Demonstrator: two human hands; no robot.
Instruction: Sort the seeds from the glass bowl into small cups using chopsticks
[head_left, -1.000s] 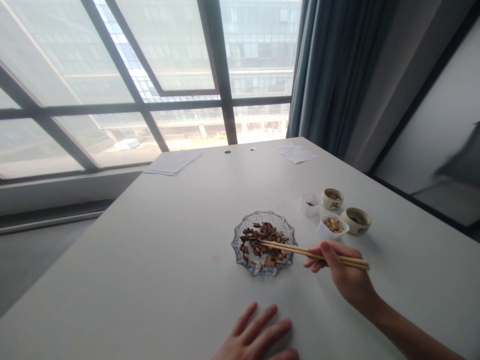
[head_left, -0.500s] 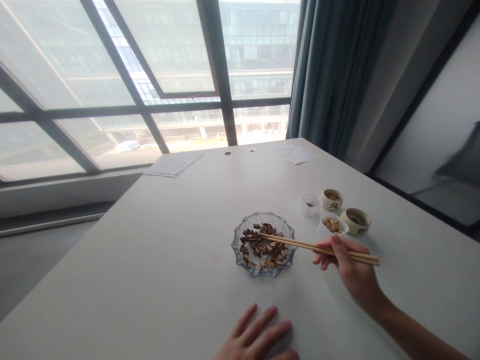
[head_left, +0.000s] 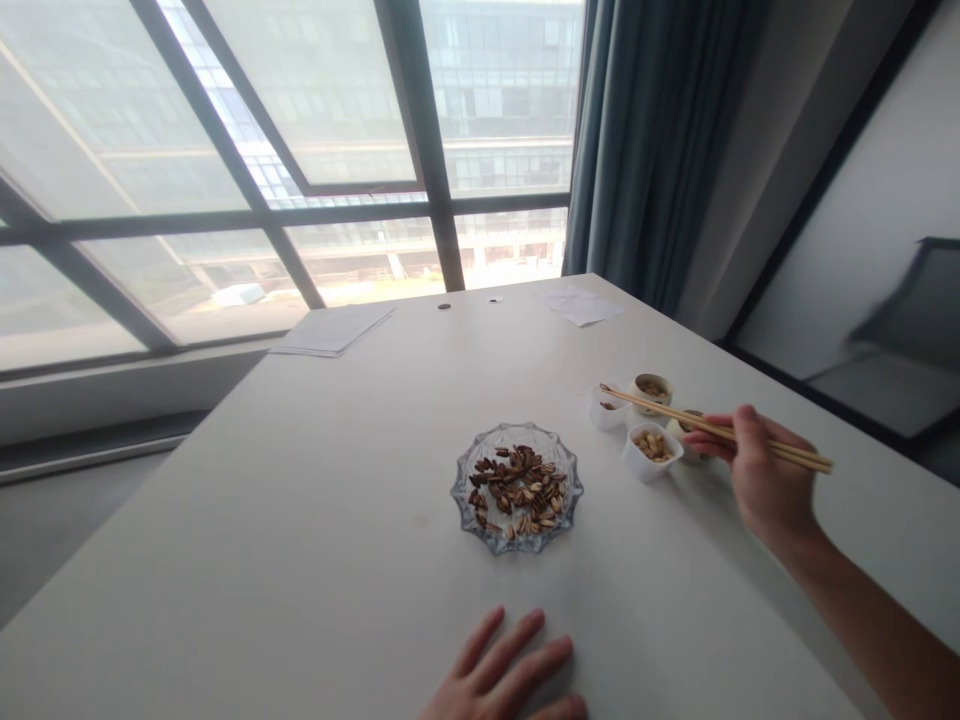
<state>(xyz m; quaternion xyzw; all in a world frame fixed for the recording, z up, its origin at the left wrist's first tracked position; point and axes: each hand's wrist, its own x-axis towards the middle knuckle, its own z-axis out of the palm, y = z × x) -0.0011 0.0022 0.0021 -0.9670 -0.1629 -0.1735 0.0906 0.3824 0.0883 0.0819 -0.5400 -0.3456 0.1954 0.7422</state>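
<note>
My right hand [head_left: 772, 470] is closed around a pair of wooden chopsticks [head_left: 701, 422] that point left. Their tips are above a small white plastic tub [head_left: 607, 418] with a few dark bits inside. A small brown piece seems to be pinched at the tips, too small to name. My left hand [head_left: 504, 680] lies flat on the table with fingers spread, in front of a scalloped glass dish [head_left: 462, 490]. Brown striped seeds [head_left: 529, 490] lie in that dish. A second white tub [head_left: 651, 469] with pale tan pieces stands nearer me, below the chopsticks.
Behind the tubs is a cream ceramic cup [head_left: 649, 399] with contents; another cup [head_left: 690, 440] is partly covered by my right hand. Paper sheets [head_left: 330, 332] lie at the table's far left, and a crumpled sheet [head_left: 581, 305] at the far right. A window and curtain [head_left: 645, 150] stand beyond.
My right hand has moved the chopsticks up and right, from the seeds in the glass dish to above the far white tub. My left hand stays on the table. The view has shifted slightly.
</note>
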